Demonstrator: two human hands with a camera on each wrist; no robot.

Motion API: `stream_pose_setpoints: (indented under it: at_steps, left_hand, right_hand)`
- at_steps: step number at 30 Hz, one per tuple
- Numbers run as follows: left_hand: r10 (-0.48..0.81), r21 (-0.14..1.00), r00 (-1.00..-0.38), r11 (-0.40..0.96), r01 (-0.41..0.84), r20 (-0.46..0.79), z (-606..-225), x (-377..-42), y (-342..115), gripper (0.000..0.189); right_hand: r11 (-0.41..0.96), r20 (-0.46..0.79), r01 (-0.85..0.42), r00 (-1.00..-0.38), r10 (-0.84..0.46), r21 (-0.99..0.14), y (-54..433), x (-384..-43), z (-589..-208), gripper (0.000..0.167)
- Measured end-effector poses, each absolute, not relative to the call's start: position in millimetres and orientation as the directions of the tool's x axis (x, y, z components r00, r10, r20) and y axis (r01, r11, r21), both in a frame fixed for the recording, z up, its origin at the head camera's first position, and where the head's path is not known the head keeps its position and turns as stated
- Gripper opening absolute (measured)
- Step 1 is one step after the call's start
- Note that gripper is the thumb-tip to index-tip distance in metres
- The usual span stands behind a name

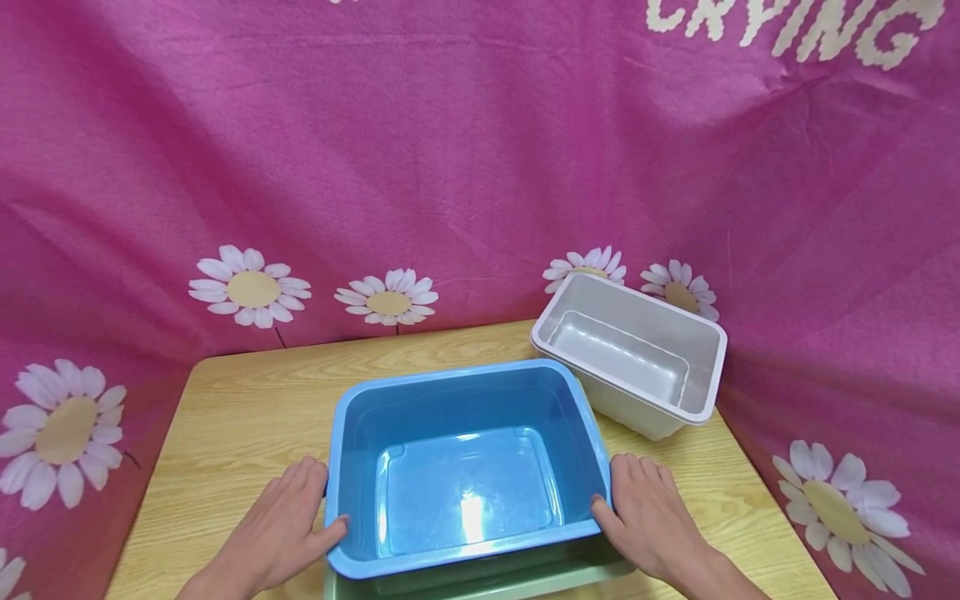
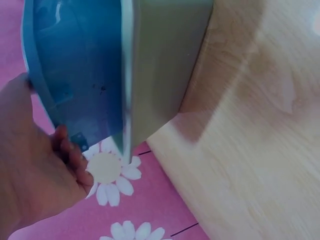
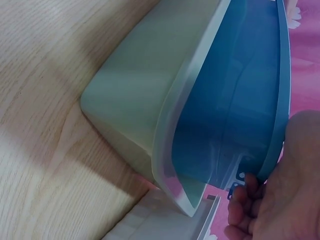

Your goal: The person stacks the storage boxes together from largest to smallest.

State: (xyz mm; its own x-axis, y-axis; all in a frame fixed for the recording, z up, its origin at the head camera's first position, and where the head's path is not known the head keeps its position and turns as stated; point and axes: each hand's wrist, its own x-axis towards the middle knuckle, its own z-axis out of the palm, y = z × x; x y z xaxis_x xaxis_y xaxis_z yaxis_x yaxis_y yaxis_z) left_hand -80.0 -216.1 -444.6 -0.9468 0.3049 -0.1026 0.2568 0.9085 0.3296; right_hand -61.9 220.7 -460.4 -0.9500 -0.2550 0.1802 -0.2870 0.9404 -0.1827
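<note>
The left hand [image 1: 279,523] and right hand [image 1: 654,515] grip opposite ends of the blue plastic basin [image 1: 465,483], fingers [image 2: 74,159] curled under its rim, partway inside the green basin [image 3: 132,95] on the worktop [image 1: 247,417]: apparently nesting or separation, calling for level handling.

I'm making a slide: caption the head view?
Left hand and right hand grip a blue bin, green bin beneath.
</note>
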Motion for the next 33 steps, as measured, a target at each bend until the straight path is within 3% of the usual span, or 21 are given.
stream_pose_setpoints:
  at_steps: [14,19,26,33]
  left_hand:
    - [0.319,0.305,-0.942,0.911,0.276,-0.101,-431.7,-84.7,-217.6,0.051]
    - [0.323,0.328,-0.945,0.900,0.287,-0.059,-421.2,-92.8,-216.7,0.046]
    - [0.384,0.276,-0.921,0.880,0.387,0.066,-401.9,-111.8,-208.7,0.037]
    - [0.421,0.270,-0.901,0.860,0.432,0.100,-382.8,-135.5,-197.2,0.043]
  right_hand:
    - [0.959,0.035,-0.233,-0.972,-0.231,-0.164,226.2,-62.9,-447.9,0.033]
    - [0.952,0.087,-0.260,-0.965,-0.249,-0.163,230.7,-66.8,-441.8,0.025]
    - [0.948,0.170,-0.257,-0.959,-0.226,-0.188,240.1,-74.4,-434.1,0.022]
    - [0.952,0.202,-0.237,-0.959,-0.198,-0.194,252.1,-82.4,-426.9,0.019]
